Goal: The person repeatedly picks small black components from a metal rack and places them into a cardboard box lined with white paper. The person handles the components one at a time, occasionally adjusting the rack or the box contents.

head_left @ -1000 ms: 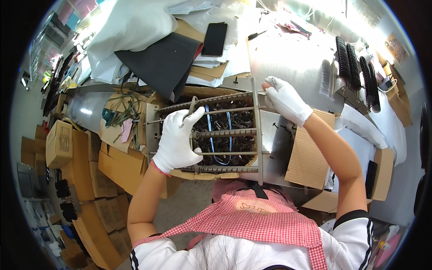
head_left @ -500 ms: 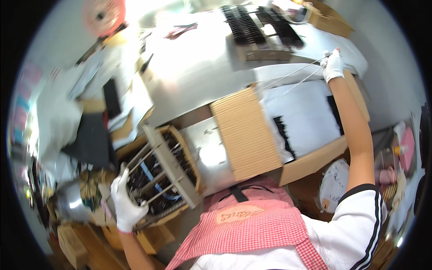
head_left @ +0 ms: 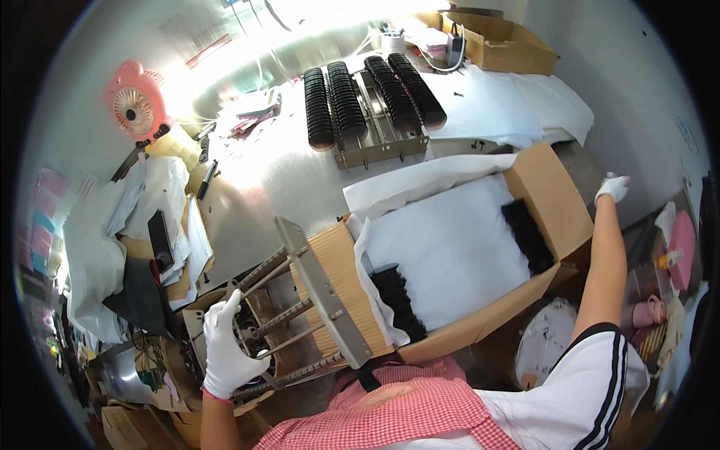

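My left hand (head_left: 227, 351), in a white glove, is closed around the near end of a metal rack (head_left: 322, 291) with thin bars and a long drilled end plate. The rack is tilted over a corrugated cardboard flap (head_left: 324, 251). Far to the right, my gloved right hand (head_left: 613, 187) is stretched out beyond the carton with its fingers curled; whatever it may hold is hidden. Between my arms sits an open cardboard box (head_left: 559, 199) lined with white sheet (head_left: 450, 251). Black fringed bundles (head_left: 528, 236) show at both ends of the sheet.
On the steel table (head_left: 259, 172) stands a second metal rack (head_left: 381, 151) carrying rows of black discs (head_left: 319, 109). A pink fan (head_left: 136, 105), papers and a marker (head_left: 208, 180) lie leftward. Another carton (head_left: 499, 45) is at the back right; a white round drum (head_left: 547, 337) stands below.
My right hand has moved outward and down to the right; the two thin rods it held no longer show. My left hand still grips the rack, now over the cardboard flap. The view has shifted.
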A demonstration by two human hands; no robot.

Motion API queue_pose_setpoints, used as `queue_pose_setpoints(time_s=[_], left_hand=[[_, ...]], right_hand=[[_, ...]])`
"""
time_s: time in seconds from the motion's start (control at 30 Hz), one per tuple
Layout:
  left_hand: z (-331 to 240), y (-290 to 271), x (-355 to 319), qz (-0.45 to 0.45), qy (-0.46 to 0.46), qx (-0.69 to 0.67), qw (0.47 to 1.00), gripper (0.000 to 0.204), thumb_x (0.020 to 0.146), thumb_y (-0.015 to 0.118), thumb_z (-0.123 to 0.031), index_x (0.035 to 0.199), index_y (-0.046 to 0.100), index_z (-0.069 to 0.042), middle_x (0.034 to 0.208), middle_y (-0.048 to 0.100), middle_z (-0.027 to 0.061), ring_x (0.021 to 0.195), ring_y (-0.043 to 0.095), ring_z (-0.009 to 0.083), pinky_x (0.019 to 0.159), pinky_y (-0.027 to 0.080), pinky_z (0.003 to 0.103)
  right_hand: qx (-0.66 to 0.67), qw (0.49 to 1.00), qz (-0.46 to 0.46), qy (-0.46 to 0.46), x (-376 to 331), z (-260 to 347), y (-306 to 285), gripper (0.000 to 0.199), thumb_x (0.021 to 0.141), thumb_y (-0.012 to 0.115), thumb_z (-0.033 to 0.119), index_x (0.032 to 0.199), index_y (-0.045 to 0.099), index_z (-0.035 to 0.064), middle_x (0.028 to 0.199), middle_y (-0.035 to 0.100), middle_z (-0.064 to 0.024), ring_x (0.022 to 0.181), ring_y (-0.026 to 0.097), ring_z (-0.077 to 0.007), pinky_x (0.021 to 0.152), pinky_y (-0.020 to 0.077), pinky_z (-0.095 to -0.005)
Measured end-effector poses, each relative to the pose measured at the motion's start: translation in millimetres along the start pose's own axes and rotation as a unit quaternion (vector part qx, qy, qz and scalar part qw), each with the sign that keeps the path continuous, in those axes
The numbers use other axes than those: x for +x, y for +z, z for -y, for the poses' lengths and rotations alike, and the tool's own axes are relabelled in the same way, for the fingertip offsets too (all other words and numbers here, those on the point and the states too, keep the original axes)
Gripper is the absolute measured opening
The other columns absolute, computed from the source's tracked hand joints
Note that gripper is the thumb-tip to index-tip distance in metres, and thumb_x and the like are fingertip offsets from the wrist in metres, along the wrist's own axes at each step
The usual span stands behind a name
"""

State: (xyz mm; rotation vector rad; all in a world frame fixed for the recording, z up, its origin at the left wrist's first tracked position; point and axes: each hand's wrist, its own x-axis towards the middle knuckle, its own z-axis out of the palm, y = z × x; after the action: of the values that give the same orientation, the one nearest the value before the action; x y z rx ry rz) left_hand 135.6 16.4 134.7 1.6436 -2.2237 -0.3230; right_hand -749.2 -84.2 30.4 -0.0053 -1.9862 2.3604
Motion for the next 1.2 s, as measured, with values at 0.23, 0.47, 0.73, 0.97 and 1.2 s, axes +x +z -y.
queue_pose_setpoints(time_s=[0.23, 0.47, 0.73, 0.97, 1.2], left_hand=[[-31, -10, 50, 0.061, 0.066, -0.137, 0.987, 0.099, 0.054, 0.078, -0.016, 0.144, 0.042, 0.001, 0.114, 0.054, 0.0117, 0.107, 0.052, 0.0248, 0.103, 0.04, 0.035], [-45, -17, 135, 0.199, 0.115, -0.499, 0.835, 0.097, 0.069, 0.082, -0.027, 0.149, 0.035, 0.001, 0.142, 0.047, 0.0126, 0.133, 0.044, 0.0198, 0.114, 0.032, 0.034], [-34, -64, 185, 0.035, 0.283, -0.289, 0.914, 0.062, 0.097, 0.059, -0.025, 0.15, 0.033, -0.005, 0.148, 0.046, 0.0088, 0.132, 0.05, 0.0207, 0.11, 0.042, 0.036], [39, -100, 132, -0.223, 0.069, -0.655, 0.719, 0.04, 0.097, 0.054, -0.016, 0.134, 0.048, 0.0, 0.121, 0.059, 0.0115, 0.11, 0.059, 0.0205, 0.096, 0.046, 0.034], [81, -34, 92, -0.045, -0.126, -0.647, 0.75, 0.034, 0.095, 0.054, -0.015, 0.126, 0.055, 0.0, 0.114, 0.064, 0.0116, 0.1, 0.063, 0.0177, 0.089, 0.049, 0.03]], right_hand=[[-0.231, 0.895, 0.327, -0.198, -79, -22, 102, 0.055, 0.097, 0.064, 0.038, 0.136, 0.054, 0.0012, 0.12, 0.066, -0.0141, 0.1, 0.065, -0.0194, 0.087, 0.0519, -0.0321], [-0.012, 0.401, 0.695, -0.596, -378, 232, 82, 0.111, 0.067, 0.073, 0.076, 0.146, 0.041, 0.005, 0.145, 0.045, -0.0182, 0.133, 0.044, -0.0341, 0.112, 0.0333, -0.0431], [0.021, 0.362, 0.711, -0.603, -527, 370, 67, 0.079, 0.056, 0.094, 0.042, 0.116, 0.061, 0.0039, 0.097, 0.066, -0.0152, 0.09, 0.065, -0.0308, 0.081, 0.0511, -0.0366], [0.155, 0.44, 0.36, -0.808, -556, 450, 135, 0.069, 0.058, 0.093, 0.041, 0.106, 0.062, 0.0015, 0.094, 0.066, -0.0126, 0.087, 0.065, -0.0264, 0.083, 0.0529, -0.0357], [0.21, 0.498, 0.161, -0.826, -610, 534, 191, 0.053, 0.07, 0.082, 0.046, 0.097, 0.062, 0.0048, 0.086, 0.063, -0.0146, 0.082, 0.062, -0.0326, 0.078, 0.0511, -0.0418]])
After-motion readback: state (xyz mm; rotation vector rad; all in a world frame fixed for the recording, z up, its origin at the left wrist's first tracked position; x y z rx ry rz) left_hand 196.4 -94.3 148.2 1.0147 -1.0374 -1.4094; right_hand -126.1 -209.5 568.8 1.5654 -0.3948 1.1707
